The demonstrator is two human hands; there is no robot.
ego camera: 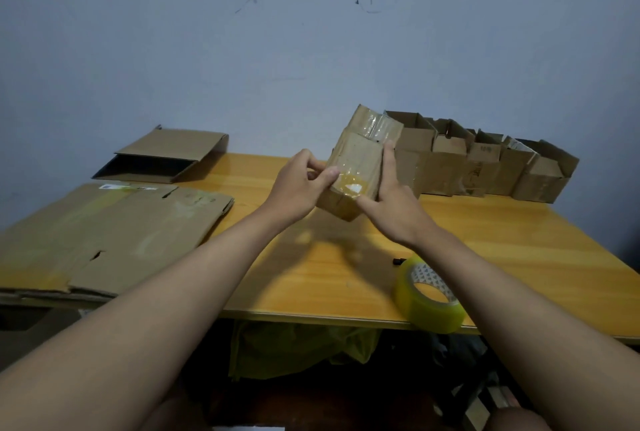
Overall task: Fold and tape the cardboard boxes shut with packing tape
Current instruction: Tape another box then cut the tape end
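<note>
A small brown cardboard box with shiny tape on its top and front is held tilted above the yellow table. My left hand grips its left edge, thumb pressing on the taped front face. My right hand holds its right side, fingers up along the edge. A roll of clear yellowish packing tape lies near the table's front edge, below my right forearm.
A row of several open small boxes stands at the back right against the wall. Flattened cardboard sheets cover the left of the table, with a larger half-flat box behind them. A small black object lies by the tape.
</note>
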